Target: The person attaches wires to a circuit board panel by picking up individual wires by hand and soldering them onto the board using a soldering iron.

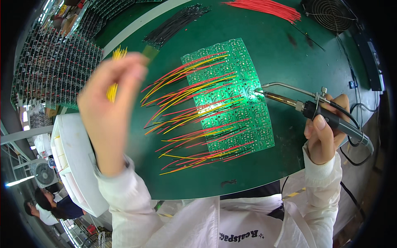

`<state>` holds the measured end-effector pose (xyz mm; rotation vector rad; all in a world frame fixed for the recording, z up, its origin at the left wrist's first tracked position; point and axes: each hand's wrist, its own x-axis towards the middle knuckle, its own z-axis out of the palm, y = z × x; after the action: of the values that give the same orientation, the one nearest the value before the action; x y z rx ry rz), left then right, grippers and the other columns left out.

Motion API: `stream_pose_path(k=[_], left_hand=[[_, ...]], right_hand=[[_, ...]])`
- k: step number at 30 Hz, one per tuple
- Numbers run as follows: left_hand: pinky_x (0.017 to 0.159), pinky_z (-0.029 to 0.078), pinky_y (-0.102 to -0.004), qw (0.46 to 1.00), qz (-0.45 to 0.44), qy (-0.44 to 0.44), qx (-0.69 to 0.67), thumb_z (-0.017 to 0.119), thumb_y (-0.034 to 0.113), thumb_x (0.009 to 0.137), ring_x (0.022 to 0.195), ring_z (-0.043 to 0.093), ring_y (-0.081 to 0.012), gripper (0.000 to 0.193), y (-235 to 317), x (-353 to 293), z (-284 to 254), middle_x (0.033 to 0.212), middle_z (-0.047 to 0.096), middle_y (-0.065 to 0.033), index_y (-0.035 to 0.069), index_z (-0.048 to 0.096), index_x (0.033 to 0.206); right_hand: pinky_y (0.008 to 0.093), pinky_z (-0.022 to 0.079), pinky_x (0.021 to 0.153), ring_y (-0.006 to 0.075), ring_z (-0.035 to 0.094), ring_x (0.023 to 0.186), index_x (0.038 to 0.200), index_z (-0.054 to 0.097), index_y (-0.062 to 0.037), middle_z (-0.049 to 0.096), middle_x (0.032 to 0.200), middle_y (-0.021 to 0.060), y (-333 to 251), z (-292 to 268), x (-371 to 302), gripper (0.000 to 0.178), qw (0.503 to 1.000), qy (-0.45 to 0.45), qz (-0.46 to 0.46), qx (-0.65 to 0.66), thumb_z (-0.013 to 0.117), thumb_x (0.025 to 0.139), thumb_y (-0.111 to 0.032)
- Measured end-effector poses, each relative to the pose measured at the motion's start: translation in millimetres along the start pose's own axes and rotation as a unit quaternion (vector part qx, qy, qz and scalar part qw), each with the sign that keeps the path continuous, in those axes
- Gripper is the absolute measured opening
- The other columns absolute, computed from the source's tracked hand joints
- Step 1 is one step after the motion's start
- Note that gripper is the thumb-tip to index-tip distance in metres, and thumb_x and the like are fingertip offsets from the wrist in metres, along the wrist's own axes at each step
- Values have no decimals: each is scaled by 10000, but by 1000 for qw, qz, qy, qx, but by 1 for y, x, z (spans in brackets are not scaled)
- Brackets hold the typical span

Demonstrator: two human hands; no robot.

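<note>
My right hand is closed around the black handle of a soldering iron, which has a thin metal solder-feed tube fixed alongside. The iron's tip is at the right part of a green circuit board panel, where a bright light shines. Rows of red, yellow and black wires extend left from the panel. My left hand, blurred by motion, is raised left of the panel with its fingers bent. It is nearest to a bundle of yellow wires and a bundle of black wires; whether it holds anything is unclear.
A bundle of red wires lies at the far edge, near a round black fan grille. Stacked boards stand at the left, above a white bin. Black cables run down the right side. Two people show at lower left.
</note>
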<state>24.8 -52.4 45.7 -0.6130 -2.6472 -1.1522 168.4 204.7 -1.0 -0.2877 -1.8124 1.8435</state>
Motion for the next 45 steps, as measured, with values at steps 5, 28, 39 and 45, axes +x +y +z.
stream_pose_path(k=[5,28,39,45], left_hand=[[635,433,-281,977,190,-88,50,676,-43,646,686,564,-188,184,43,-60,52,788,597,-59,28,613,803],[529,402,-299,975,213,-36,49,709,-72,580,621,521,-192,227,32,-73,78,745,545,-47,20,626,770],[524,406,-289,975,213,-40,50,706,-84,566,611,526,-185,243,32,-73,79,747,550,-49,17,624,771],[526,407,-293,974,215,-41,57,704,-85,565,615,526,-190,244,34,-74,78,745,549,-49,17,624,772]], right_hand=[[192,338,429,81,424,441,829,356,-59,439,624,49,-1,-10,-14,375,1000,-15,1,-13,686,716,-196],[228,296,559,83,337,610,804,332,-72,390,674,35,-7,-17,-28,455,995,-22,83,-47,735,680,-243],[220,312,538,76,362,581,818,354,-55,421,679,46,-6,-18,-28,445,995,-33,89,-34,741,670,-217],[222,316,538,78,371,585,820,355,-53,425,683,51,-5,-18,-29,437,996,-40,80,-29,738,677,-206]])
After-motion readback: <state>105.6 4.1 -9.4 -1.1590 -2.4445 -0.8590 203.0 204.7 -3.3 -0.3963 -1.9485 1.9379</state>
